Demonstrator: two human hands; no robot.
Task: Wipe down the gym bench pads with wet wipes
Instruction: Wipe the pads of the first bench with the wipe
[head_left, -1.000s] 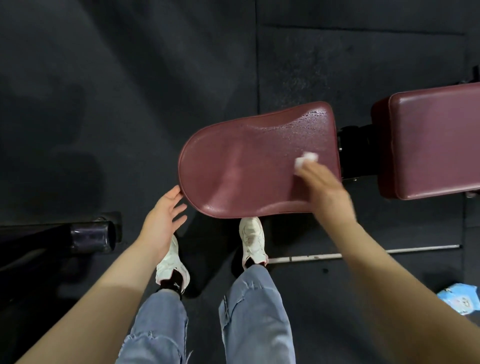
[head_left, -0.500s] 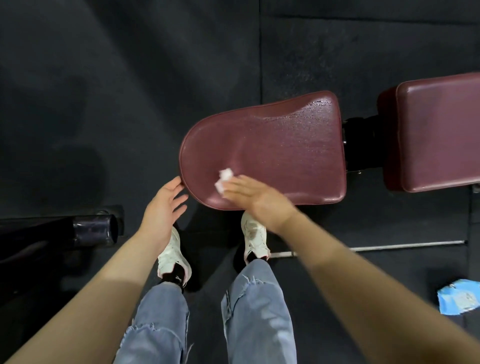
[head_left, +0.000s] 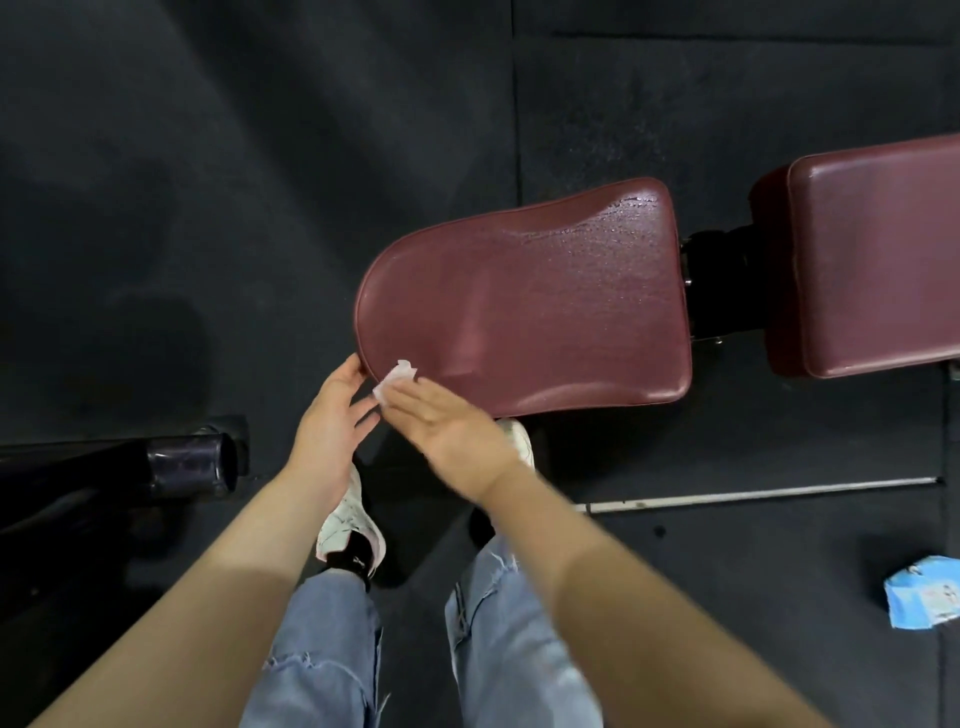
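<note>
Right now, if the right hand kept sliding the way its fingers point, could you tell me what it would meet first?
Probably the left hand: the right hand presses the wet wipe toward it at the seat pad edge. Depth is unclear.

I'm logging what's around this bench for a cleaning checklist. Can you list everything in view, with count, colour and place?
seat pad: 1, maroon, centre, its far right part wet.
back pad: 1, maroon, right edge, across a gap from the seat pad.
bench frame: 1, black, in that gap.
wet wipe: 1, white, near-left corner of the seat pad.
wipes pack: 1, light blue, floor at lower right.
metal bar: 1, grey, on the floor below the pads.
tube end: 1, dark, left edge.
floor: black mats.
shoes: 2, white.
jeans: light blue, bottom.
left hand: fingers straight, touching the seat pad's edge.
right hand: flat fingers pressing the wipe.
</note>
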